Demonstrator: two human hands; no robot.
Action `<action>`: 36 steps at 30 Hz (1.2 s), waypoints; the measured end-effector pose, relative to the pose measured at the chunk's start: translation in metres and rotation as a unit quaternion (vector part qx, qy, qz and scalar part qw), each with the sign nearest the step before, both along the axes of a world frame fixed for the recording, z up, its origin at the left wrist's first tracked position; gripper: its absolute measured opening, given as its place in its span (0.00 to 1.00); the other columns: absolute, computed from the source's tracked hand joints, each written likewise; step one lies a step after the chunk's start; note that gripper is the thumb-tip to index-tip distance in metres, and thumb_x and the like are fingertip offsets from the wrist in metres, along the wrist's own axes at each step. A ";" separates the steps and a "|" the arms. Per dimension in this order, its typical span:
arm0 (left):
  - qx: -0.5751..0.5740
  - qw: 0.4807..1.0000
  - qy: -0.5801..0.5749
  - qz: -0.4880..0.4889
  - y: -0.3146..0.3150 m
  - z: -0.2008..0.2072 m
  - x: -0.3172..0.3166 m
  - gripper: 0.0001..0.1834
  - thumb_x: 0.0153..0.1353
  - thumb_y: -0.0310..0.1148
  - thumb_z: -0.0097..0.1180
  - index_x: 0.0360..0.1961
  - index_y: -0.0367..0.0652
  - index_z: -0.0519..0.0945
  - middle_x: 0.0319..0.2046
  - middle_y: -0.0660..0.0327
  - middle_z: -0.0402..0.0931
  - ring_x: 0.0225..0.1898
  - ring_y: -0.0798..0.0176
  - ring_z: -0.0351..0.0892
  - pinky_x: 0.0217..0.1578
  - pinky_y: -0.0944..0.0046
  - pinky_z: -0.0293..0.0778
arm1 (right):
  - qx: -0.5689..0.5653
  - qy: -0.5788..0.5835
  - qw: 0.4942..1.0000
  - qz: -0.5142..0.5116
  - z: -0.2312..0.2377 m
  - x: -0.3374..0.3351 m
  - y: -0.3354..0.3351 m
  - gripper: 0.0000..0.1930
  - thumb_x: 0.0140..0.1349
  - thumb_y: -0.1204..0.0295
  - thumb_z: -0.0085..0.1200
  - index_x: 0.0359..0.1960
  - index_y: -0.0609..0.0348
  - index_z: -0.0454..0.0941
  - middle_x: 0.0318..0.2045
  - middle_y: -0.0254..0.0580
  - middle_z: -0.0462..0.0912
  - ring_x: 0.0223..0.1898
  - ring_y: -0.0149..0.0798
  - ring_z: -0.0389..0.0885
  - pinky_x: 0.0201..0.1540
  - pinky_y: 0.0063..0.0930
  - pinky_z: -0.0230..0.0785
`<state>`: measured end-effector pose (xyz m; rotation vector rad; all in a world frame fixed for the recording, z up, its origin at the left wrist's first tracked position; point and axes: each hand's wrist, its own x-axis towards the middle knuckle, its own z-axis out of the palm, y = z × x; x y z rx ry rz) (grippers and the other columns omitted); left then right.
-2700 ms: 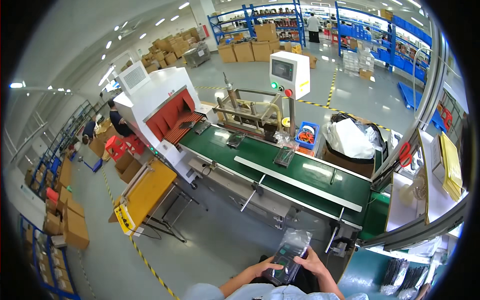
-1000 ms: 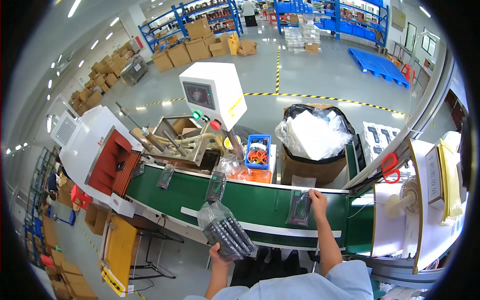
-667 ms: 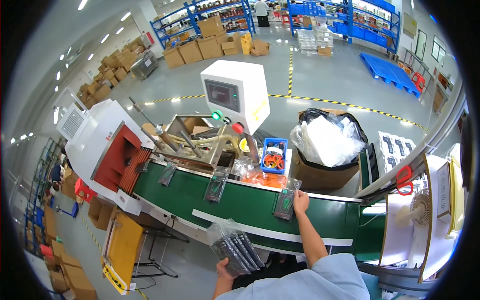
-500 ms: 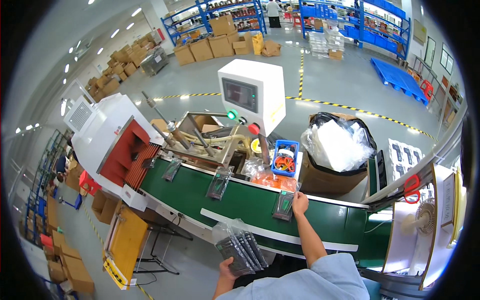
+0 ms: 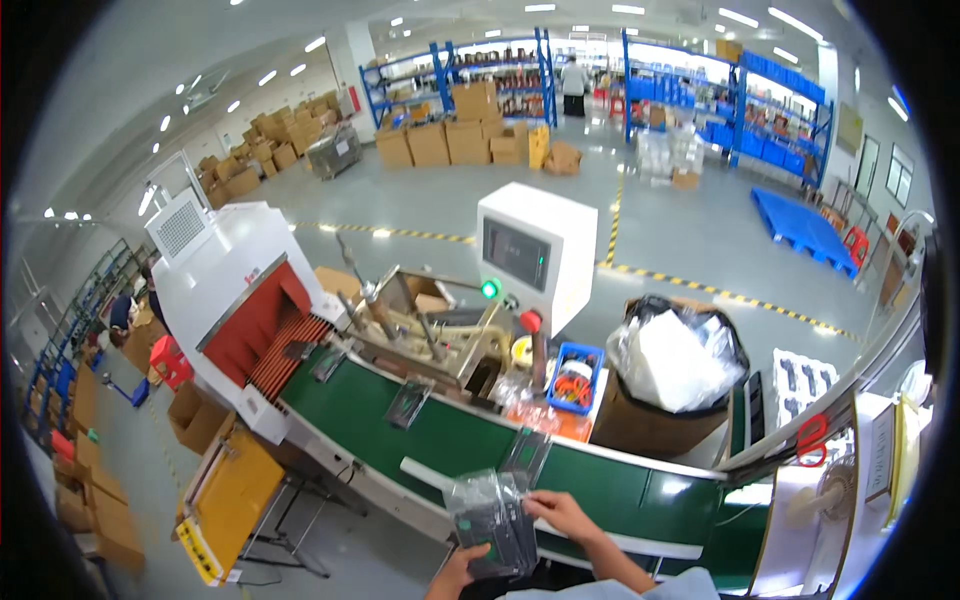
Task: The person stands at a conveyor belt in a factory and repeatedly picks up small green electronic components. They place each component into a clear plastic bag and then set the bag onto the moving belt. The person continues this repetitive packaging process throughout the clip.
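A stack of clear plastic bags with flat dark items in them [image 5: 492, 535] is held by my left hand [image 5: 460, 570] at its lower left, over the near edge of the belt. My right hand [image 5: 560, 514] pinches the upper right edge of this stack. Just beyond it, one bagged dark item [image 5: 526, 452] lies on the green conveyor belt [image 5: 610, 492]. Farther left on the belt lie another bagged item [image 5: 408, 402] and a third [image 5: 328, 364] close to the machine's mouth. What exactly the bags contain is too small to tell.
A white tunnel machine [image 5: 225, 262] with red curtain strips stands at the belt's left end. Behind the belt are a white control box [image 5: 540, 250], a blue bin of small parts [image 5: 575, 378] and a carton with plastic waste [image 5: 675, 360]. A yellow table [image 5: 235, 490] stands left.
My right hand has let go of the bagged item on the belt and come back to the stack. The bagged items on the belt have shifted left toward the machine. The view has tilted up.
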<state>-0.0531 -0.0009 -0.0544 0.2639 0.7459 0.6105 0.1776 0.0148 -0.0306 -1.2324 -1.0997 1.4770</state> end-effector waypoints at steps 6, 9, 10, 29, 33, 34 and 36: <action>-0.057 0.997 -0.016 0.045 0.001 0.007 0.024 0.22 0.51 0.29 0.52 0.49 0.34 0.67 0.45 0.48 0.71 0.47 0.48 0.71 0.49 0.48 0.67 | 0.019 -0.036 0.998 -0.046 0.003 0.013 -0.016 0.14 0.59 0.66 0.51 0.40 0.66 0.76 0.30 0.32 0.77 0.32 0.24 0.72 0.36 0.19 0.66; -0.078 0.992 -0.041 0.087 0.012 0.014 0.039 0.22 0.52 0.30 0.53 0.48 0.34 0.68 0.44 0.47 0.71 0.47 0.47 0.71 0.49 0.47 0.67 | 0.018 -0.038 0.998 -0.051 0.001 0.023 -0.022 0.14 0.60 0.65 0.50 0.39 0.65 0.76 0.30 0.32 0.77 0.32 0.24 0.72 0.36 0.19 0.66; -0.084 0.990 -0.051 0.102 0.017 0.016 0.044 0.22 0.52 0.31 0.53 0.48 0.35 0.68 0.44 0.47 0.71 0.47 0.47 0.71 0.49 0.47 0.68 | 0.018 -0.067 0.997 -0.046 0.001 0.029 -0.025 0.14 0.60 0.65 0.50 0.39 0.66 0.76 0.30 0.32 0.77 0.32 0.24 0.72 0.36 0.18 0.66; 0.095 0.968 -0.146 0.181 0.017 0.023 0.031 0.36 0.42 0.40 0.60 0.53 0.36 0.64 0.48 0.46 0.67 0.50 0.44 0.67 0.52 0.44 0.63 | -0.033 -0.296 0.815 -0.498 -0.076 0.278 -0.112 0.11 0.56 0.69 0.48 0.26 0.65 0.76 0.18 0.32 0.74 0.22 0.25 0.69 0.26 0.23 0.61; 0.082 0.973 -0.123 0.177 0.006 0.021 0.033 0.37 0.42 0.40 0.60 0.53 0.35 0.63 0.48 0.43 0.67 0.49 0.43 0.68 0.50 0.45 0.64 | -0.086 -0.284 0.806 -0.512 -0.127 0.281 -0.102 0.14 0.53 0.66 0.49 0.22 0.67 0.76 0.15 0.39 0.74 0.23 0.28 0.71 0.27 0.27 0.61; 0.083 0.974 -0.122 0.170 0.005 0.021 0.037 0.37 0.42 0.40 0.60 0.53 0.35 0.63 0.48 0.43 0.67 0.49 0.43 0.68 0.50 0.44 0.64 | -0.097 -0.328 0.797 -0.499 -0.150 0.283 -0.097 0.14 0.52 0.66 0.48 0.21 0.67 0.76 0.15 0.42 0.74 0.23 0.32 0.72 0.28 0.29 0.62; 0.085 0.976 -0.123 0.159 0.001 0.021 0.042 0.38 0.41 0.41 0.60 0.53 0.35 0.63 0.48 0.42 0.66 0.49 0.43 0.67 0.50 0.44 0.65 | -0.082 -0.455 0.747 -0.477 -0.163 0.273 -0.087 0.14 0.51 0.65 0.47 0.18 0.65 0.76 0.16 0.51 0.74 0.27 0.47 0.73 0.33 0.38 0.63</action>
